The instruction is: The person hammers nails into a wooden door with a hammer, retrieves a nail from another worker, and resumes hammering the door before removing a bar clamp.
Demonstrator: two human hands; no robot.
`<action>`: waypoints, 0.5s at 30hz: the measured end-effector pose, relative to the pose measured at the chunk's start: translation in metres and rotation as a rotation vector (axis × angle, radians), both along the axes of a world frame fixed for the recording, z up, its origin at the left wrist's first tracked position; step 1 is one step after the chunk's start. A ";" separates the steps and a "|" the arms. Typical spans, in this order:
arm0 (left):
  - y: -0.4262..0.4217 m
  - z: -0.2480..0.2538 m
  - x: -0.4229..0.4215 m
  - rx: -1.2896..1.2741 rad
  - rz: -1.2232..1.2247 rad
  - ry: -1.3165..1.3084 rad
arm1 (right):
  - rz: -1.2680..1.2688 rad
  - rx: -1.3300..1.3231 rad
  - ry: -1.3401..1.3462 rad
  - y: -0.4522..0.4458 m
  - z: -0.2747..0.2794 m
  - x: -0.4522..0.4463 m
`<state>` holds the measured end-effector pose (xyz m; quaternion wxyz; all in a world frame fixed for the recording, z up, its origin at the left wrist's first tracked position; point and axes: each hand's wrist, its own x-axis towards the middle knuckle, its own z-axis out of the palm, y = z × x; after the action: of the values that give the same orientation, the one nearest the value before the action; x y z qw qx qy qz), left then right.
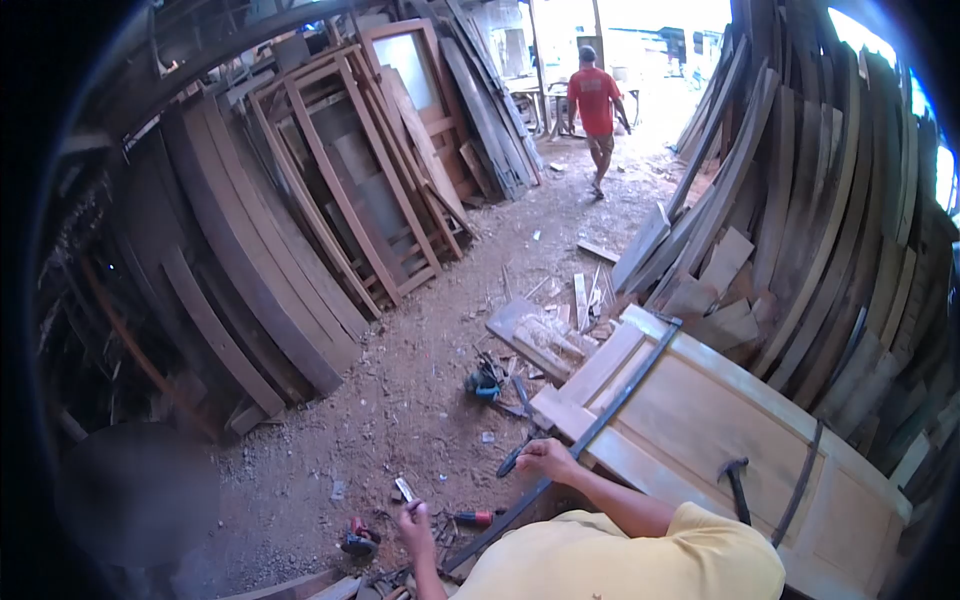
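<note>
My left hand point(416, 528) is closed around a short flat tool point(404, 489), whose pale, blade-like end points up and away from me. My right hand point(548, 459) is closed too, fingers curled together beside the near end of a long dark clamp bar point(628, 392). What it pinches, if anything, is hidden. That bar lies across a pale wooden panel door point(690, 385) to my right. On the door rests a claw hammer point(737, 488), and near it a second dark bar point(801, 485) crosses the panel.
A teal power tool point(483, 384) and a red one point(360, 538) lie on the dirt floor. Door frames point(350, 170) and boards point(250, 230) lean at left; tall planks point(820, 210) stand at right. A person in a red shirt point(594, 100) is farther off.
</note>
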<state>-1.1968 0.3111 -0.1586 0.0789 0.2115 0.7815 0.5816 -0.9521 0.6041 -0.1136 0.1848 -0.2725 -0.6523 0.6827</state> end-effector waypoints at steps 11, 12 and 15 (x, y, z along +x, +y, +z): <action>0.246 0.110 0.099 0.050 -0.737 -0.246 | 0.037 -0.153 0.156 0.063 0.059 0.034; 0.255 0.112 0.103 0.052 -0.742 -0.248 | 0.016 -0.189 0.128 0.068 0.058 0.037; 0.275 0.126 0.120 0.092 -0.767 -0.283 | -0.014 -0.309 0.223 0.072 0.055 0.050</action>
<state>-1.0769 0.5862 -0.0324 0.3872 0.4090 0.6005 0.5677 -0.9019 0.6763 -0.0583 0.2167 -0.2248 -0.5133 0.7994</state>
